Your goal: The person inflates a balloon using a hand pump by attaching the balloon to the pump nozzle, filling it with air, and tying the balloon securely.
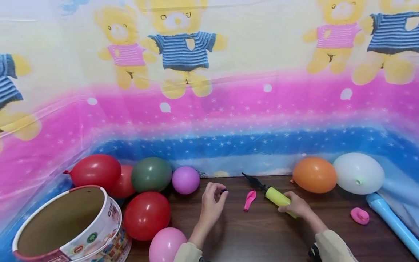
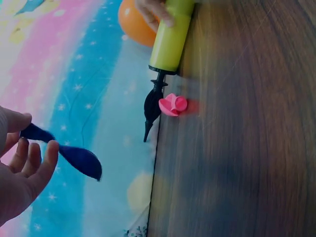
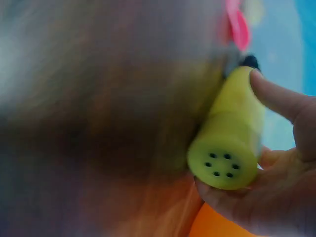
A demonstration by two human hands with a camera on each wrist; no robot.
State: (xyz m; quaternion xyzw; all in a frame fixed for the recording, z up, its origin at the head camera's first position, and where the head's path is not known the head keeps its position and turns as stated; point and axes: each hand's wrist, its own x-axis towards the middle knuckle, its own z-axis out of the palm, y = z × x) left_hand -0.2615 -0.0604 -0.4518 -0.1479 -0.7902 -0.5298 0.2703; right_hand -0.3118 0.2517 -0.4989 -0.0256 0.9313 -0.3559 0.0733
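In the left wrist view, the left hand (image 2: 24,168) pinches a dark blue uninflated balloon (image 2: 81,160) by one end, the wider part hanging past the fingers. From the head, the left hand (image 1: 211,203) is left of centre above the table, only a dark bit of balloon showing. The right hand (image 1: 296,205) grips the yellow barrel of a balloon pump (image 1: 276,197), thumb on one side and fingers round the other in the right wrist view. The pump's black nozzle (image 1: 253,181) points to the far left. Between the hands lies a flat pink balloon (image 1: 250,200).
Inflated balloons, among them a red balloon (image 1: 147,215) and a green balloon (image 1: 151,174), crowd the left beside a large bucket (image 1: 112,218). To the right are an orange balloon (image 1: 314,175), a white balloon (image 1: 358,173), a pink rubber duck (image 1: 359,215) and a blue tube (image 1: 397,222).
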